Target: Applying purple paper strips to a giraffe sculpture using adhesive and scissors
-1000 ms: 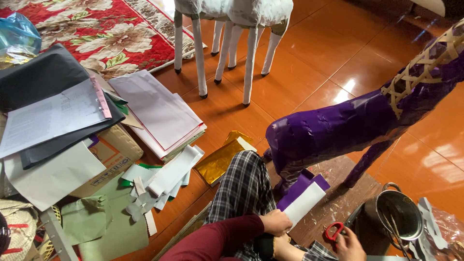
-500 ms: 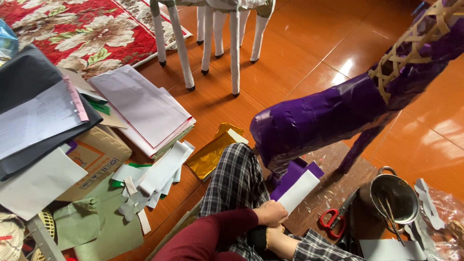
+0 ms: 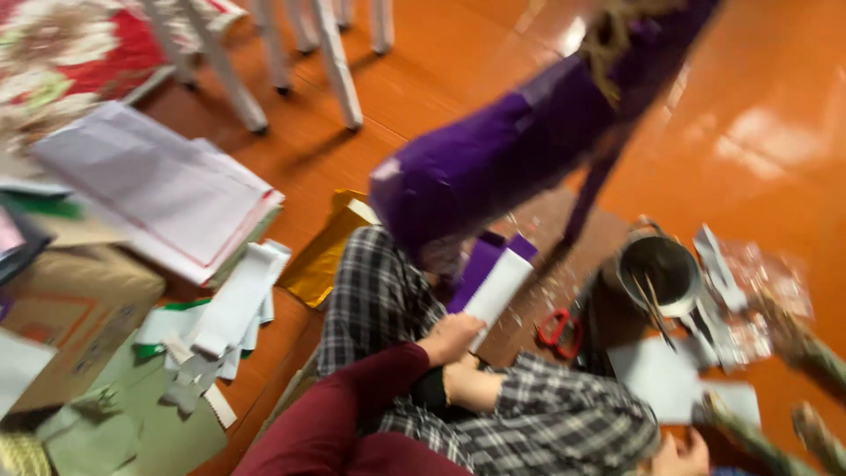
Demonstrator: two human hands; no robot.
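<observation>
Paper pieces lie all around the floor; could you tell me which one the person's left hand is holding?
The purple-and-white folded paper strip, gripped by the left hand above the checked trouser leg; the other sheets lie loose.

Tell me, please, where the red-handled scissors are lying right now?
In the head view, the red-handled scissors lie on the orange floor right of centre, between the white-and-purple paper strip and the metal pot.

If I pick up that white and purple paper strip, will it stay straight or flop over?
The paper strip would probably flop, since it looks thin and flat. Held at one end by the left hand, it stays fairly straight, so it may be a little stiff. It likely weighs very little and could tear.
</observation>
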